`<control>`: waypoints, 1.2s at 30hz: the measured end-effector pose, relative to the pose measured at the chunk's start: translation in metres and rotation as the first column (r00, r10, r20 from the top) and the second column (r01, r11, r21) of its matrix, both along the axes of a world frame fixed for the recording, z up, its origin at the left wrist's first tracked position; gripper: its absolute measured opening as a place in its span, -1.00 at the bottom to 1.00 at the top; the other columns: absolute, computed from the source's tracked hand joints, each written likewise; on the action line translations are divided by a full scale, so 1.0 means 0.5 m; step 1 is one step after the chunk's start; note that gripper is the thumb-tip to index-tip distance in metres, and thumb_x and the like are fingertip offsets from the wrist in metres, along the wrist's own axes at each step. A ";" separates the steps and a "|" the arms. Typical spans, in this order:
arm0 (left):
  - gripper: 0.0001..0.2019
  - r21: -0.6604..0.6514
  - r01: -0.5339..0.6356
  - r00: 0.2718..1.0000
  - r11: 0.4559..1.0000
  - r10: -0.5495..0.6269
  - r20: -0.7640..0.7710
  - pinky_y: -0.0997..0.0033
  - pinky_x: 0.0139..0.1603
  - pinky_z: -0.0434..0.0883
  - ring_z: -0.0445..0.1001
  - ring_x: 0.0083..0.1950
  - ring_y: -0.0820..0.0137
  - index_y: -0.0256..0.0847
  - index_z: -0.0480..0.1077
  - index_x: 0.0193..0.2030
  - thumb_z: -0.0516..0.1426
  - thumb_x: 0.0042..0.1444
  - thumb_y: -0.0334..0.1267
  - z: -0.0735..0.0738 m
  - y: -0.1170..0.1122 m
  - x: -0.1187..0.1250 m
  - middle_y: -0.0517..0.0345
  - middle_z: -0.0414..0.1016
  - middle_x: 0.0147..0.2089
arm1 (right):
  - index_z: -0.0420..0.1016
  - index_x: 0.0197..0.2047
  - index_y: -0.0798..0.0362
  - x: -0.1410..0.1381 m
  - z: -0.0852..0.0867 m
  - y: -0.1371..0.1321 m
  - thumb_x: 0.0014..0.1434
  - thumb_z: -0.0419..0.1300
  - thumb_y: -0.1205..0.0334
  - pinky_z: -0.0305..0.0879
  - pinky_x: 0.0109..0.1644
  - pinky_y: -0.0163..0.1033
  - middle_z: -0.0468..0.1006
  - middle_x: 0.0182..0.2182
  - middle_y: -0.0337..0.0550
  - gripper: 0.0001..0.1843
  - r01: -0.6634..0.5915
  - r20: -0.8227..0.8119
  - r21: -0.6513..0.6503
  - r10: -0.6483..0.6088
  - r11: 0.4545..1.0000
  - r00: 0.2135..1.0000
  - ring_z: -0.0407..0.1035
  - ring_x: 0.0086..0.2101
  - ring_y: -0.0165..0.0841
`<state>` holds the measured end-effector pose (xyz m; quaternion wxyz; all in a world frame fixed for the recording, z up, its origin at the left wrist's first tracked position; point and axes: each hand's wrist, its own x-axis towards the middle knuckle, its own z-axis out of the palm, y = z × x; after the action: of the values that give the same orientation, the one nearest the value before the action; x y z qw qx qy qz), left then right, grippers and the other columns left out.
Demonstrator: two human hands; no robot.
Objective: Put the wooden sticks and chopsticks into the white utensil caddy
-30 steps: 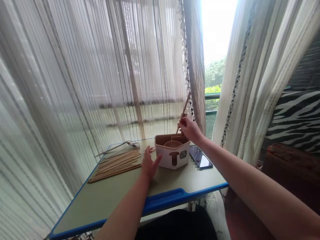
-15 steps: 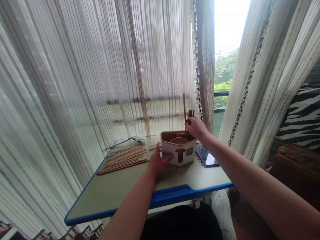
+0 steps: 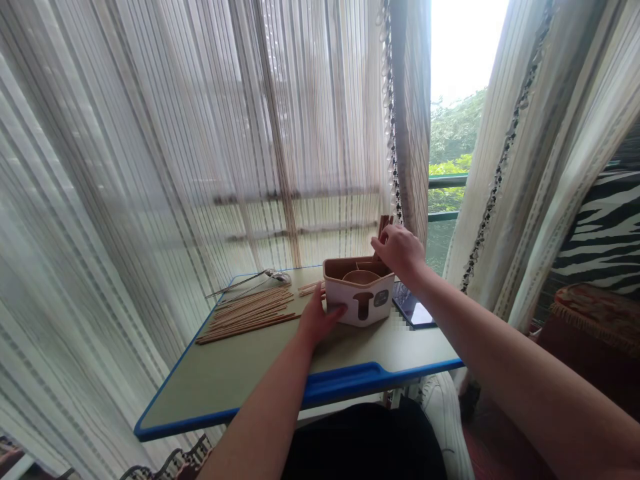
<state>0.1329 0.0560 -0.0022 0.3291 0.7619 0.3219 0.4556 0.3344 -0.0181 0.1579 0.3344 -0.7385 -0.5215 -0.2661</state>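
Sheer curtains (image 3: 175,133) before a bright window (image 3: 465,47)

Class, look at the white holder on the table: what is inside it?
The holder shows a brown insert with a round section; brown sticks stand at its back, under the right hand. Its walls hide the compartment bottoms.

One white caddy (image 3: 359,303), one dark phone (image 3: 413,311), one worktop (image 3: 260,373) — a single pile of loose chopsticks (image 3: 247,315), too many to count — and metal spoons (image 3: 260,277), seemingly two.

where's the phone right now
In the head view the phone lies flat on the table, just right of the white utensil holder, towards the table's far right corner.
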 end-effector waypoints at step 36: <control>-0.23 -0.019 -0.017 1.000 1.000 0.016 -0.014 0.21 -0.08 0.39 0.43 -0.08 0.24 -0.12 0.19 0.13 0.35 -0.28 -0.15 0.025 -0.016 0.006 0.00 0.41 0.02 | 0.53 -0.23 0.02 0.086 0.094 0.039 -0.04 0.12 0.44 0.25 0.01 -0.18 0.24 0.17 -0.15 -0.70 -0.426 0.203 -0.337 0.507 0.840 0.838 0.35 -0.09 -0.28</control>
<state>0.1359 0.0482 0.0105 0.3305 0.7591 0.3350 0.4499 0.3773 0.0016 0.2049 0.2039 -0.5808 -0.7616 -0.2029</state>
